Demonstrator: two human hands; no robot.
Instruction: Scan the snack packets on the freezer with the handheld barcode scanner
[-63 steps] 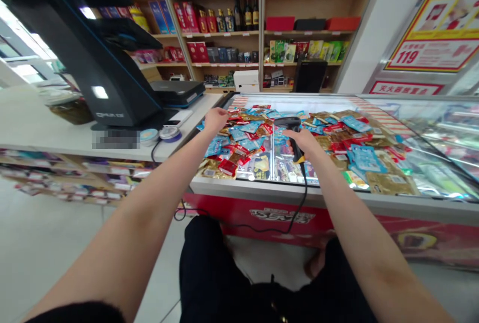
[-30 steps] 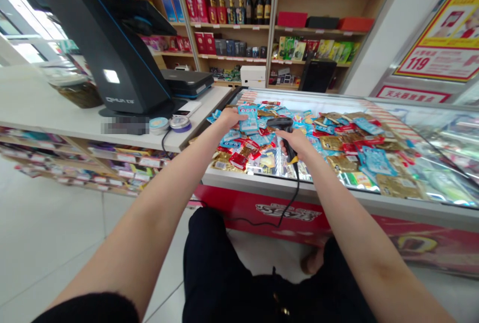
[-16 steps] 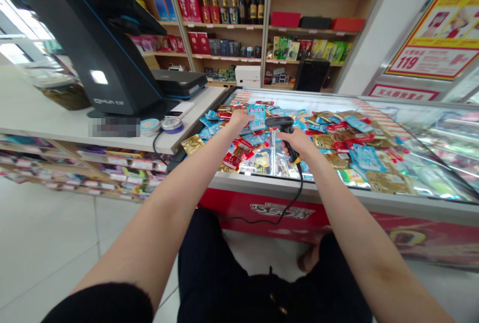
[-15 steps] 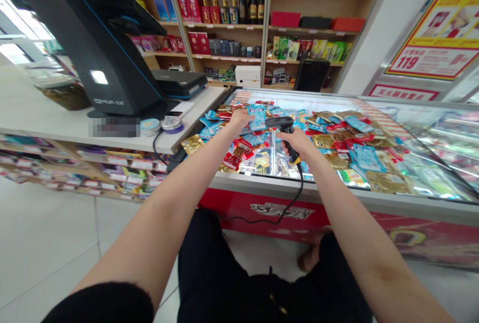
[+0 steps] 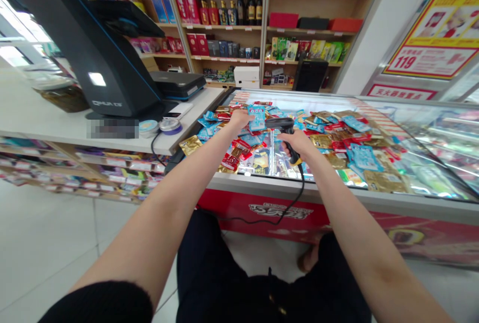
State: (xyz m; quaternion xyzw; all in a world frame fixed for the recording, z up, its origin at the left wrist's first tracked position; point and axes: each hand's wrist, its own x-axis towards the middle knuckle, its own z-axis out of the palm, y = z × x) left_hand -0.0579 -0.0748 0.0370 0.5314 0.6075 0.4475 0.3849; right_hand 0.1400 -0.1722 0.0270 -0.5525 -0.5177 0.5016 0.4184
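The left hand (image 5: 239, 120) is closed on a blue snack packet (image 5: 256, 117), and this packet stands almost upright above the pile, with its long side going up from the hand. The right hand (image 5: 294, 146) is wrapped fully around the handle of a black barcode scanner (image 5: 279, 124). The handle runs from the hand up toward the far left, and the scanner head points to the left, at the blue snack packet, very near to it; I cannot tell if they touch. A black cable (image 5: 297, 203) goes down from the handle end, over the front edge of the glass-top freezer (image 5: 374, 197). Many snack packets (image 5: 329, 138) in red, blue and gold lie on this glass. At left is a white counter (image 5: 45, 128) with a black payment terminal (image 5: 108, 59), and on the far side stand wooden shelves (image 5: 299, 29) with boxes and bottles.
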